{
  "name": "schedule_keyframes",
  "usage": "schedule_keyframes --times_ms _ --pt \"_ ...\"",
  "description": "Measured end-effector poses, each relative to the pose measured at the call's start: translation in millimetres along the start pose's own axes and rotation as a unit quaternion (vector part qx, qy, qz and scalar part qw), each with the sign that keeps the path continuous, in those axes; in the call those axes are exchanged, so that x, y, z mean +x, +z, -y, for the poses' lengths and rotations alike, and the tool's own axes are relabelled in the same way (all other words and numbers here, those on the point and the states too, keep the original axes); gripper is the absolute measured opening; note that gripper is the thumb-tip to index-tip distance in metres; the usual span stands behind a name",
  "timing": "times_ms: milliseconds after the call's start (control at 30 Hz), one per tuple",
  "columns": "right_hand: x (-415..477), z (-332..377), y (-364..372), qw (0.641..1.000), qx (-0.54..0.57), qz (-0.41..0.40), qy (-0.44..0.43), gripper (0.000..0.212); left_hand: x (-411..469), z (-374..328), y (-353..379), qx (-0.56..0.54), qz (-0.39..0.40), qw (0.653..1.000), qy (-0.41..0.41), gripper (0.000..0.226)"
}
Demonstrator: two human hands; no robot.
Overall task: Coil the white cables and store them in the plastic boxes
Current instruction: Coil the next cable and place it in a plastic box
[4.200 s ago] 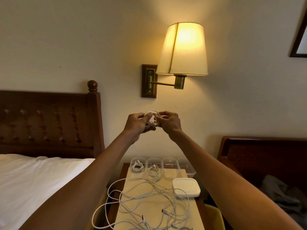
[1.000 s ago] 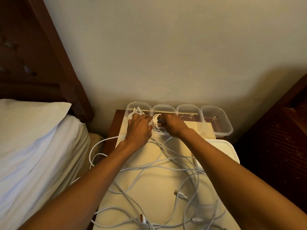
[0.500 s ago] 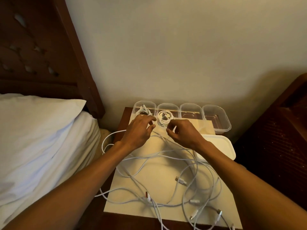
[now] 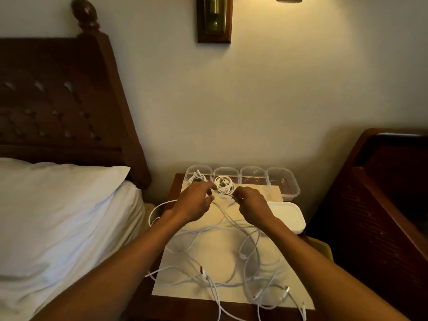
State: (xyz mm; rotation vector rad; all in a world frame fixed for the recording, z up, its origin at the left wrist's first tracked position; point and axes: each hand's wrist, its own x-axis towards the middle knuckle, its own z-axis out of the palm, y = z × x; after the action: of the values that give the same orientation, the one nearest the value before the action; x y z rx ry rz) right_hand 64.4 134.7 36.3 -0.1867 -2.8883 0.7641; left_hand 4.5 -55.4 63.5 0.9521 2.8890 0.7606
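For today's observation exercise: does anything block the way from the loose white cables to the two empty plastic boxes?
Nothing visible does. The loose cables lie on the table; the third box and fourth box stand open and lidless.

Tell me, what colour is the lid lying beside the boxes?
White, or off-white in the lamplight; the lid shows in the head view.

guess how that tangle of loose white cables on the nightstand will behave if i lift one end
The tangle of loose white cables looks floppy, lying in slack loops. Strands cross repeatedly, so lifting one probably drags others. Some loops hang over the cream mat's edge, so they may slip off.
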Motion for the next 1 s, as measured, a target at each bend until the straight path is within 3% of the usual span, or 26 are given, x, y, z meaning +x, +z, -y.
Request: schedule_keyframes --times_ms 133,267,467,667,767,867,1000 --pt "-8 38 -54 0.991 0.109 -0.055 -0.052 0.013 -3 -28 -38 0.023 -0.024 0.999 0.024 0.058" --pt "-24 79 -110 0.982 0.156 -0.080 -0.073 0.012 -11 -61 -85 0.066 -0.112 0.991 0.041 0.031" --pt "-51 127 -181 0.975 0.151 -0.137 -0.091 0.023 -29 -107 -168 0.099 -0.202 0.970 0.092 0.028" --pt "-75 155 -217 0.955 0.281 -0.060 -0.066 0.032 -42 -133 -244 0.106 -0.303 0.944 0.081 0.026" --pt "-77 168 -226 0.956 0.284 -0.020 -0.068 0.026 -49 -137 -262 0.119 -0.312 0.941 0.062 0.024" --pt "-72 181 -239 0.952 0.276 -0.101 -0.083 0.021 -53 -139 -269 0.087 -0.271 0.956 0.076 0.022" --pt "-68 202 -257 0.950 0.232 -0.176 -0.115 0.019 -59 -151 -275 0.047 -0.218 0.965 0.139 0.037"
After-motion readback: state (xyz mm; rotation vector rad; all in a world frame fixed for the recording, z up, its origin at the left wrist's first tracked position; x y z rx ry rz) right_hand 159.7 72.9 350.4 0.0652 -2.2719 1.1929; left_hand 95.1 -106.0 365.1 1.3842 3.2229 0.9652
